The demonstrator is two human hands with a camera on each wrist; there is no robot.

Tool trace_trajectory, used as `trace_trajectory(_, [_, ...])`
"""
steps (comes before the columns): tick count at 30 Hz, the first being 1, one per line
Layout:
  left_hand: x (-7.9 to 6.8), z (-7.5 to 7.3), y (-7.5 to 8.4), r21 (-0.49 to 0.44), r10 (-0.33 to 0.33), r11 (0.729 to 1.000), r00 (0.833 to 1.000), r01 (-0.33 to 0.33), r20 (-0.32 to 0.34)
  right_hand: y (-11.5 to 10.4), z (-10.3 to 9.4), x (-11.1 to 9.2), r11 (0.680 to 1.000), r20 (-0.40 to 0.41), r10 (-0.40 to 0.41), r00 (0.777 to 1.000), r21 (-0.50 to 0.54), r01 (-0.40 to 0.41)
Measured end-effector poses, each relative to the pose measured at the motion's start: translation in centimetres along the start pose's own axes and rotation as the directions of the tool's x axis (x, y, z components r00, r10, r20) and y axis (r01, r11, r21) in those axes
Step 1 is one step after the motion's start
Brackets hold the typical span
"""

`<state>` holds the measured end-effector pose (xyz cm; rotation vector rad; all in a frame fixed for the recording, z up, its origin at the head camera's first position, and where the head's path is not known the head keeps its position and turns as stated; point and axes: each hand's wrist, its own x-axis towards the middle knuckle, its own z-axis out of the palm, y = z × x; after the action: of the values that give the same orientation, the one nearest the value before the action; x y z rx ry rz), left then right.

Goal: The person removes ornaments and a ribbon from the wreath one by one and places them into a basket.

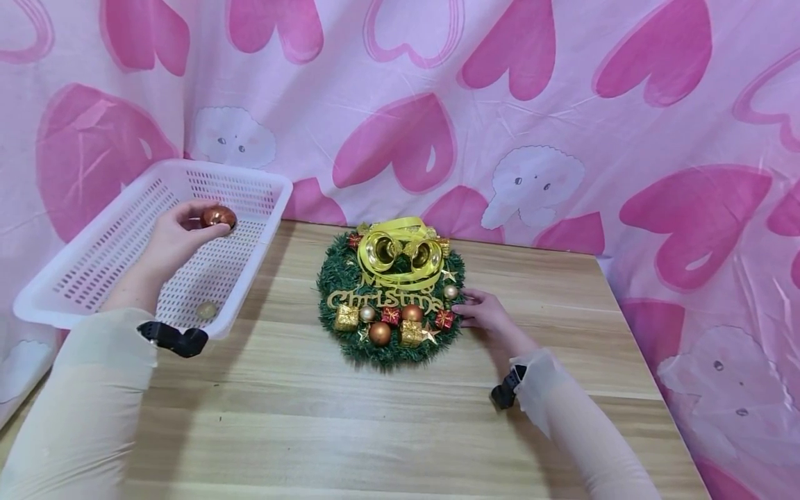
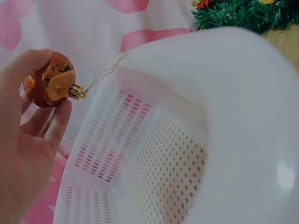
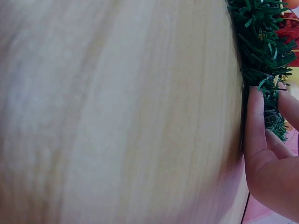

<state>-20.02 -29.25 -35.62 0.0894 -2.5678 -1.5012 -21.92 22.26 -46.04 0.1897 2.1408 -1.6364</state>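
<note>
A shiny copper-coloured Christmas ball (image 1: 218, 218) is held by my left hand (image 1: 178, 236) over the white basket (image 1: 253, 286). In the left wrist view thumb and fingers grip the ball (image 2: 58, 81), and its gold cap and string loop stick out free. On the table lies a green Christmas wreath (image 1: 390, 357) with gold bells (image 1: 381, 251), "Merry Christmas" lettering, small gift boxes and balls. My right hand (image 1: 490, 316) holds the wreath's right edge. From the right wrist, its fingers (image 3: 255, 116) show on either side of the green tinsel (image 3: 261, 46).
A small pale gold ball (image 1: 206, 310) lies in the basket's near corner. The basket stands at the left of the wooden table (image 1: 350, 430). Behind and to the right hangs a pink curtain (image 1: 400, 83) with hearts.
</note>
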Motion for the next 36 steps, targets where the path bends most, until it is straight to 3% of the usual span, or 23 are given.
trace_trajectory(16, [-0.8,-1.1,-0.5,0.057,-0.041,0.998,0.999,0.04,0.008,0.3,-0.1,0.1,1.0,0.01,-0.003,1.0,-0.005,0.003])
trace_trajectory(21, [-0.6,-1.3,-1.1,0.128,-0.058,0.991,0.995,0.048,0.08,0.3,-0.1,0.1,1.0,0.003,0.004,1.0,-0.004,-0.004])
trace_trajectory(27, [-0.1,-1.1,-1.6,0.266,-0.098,0.964,0.966,0.031,0.241,0.3,-0.1,0.2,1.0,0.0,0.001,1.0,-0.019,-0.001])
trace_trajectory(36, [-0.1,-0.8,-2.1,0.345,-0.15,0.939,0.921,0.019,0.358,0.0,0.0,0.0,1.0,0.003,0.003,1.0,-0.023,-0.003])
